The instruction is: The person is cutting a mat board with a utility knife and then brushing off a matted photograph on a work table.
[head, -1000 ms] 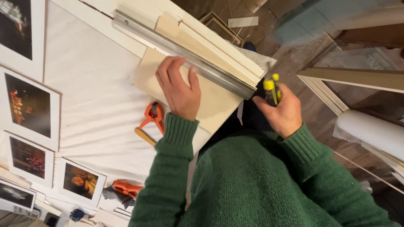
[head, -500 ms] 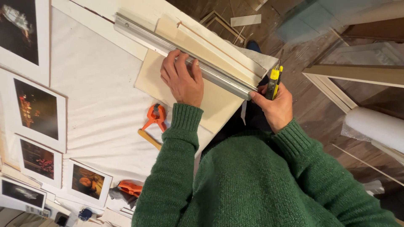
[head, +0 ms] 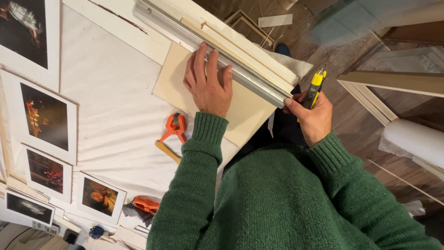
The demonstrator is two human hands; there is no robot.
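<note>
The left hand (head: 209, 85) lies flat, fingers spread, pressing a long metal straightedge (head: 217, 55) down onto a pale sheet of mat board (head: 245, 111). The right hand (head: 312, 115) has its grip closed around a yellow utility knife (head: 315, 88) just off the near end of the straightedge, at the board's edge.

The board looks light, stiff and thin, likely to dent or crease at the corners, so it is best taken by its edges. The straightedge seems rigid, smooth and apt to slide unless it is pressed hard from above.

The surface (head: 111, 111) is covered with a white cloth and carries mounted photographs (head: 46, 121), an orange spring clamp (head: 175, 127) and a second clamp (head: 145, 204). Beyond it, a wooden floor (head: 365, 134) holds frames and a white roll (head: 414, 141).
</note>
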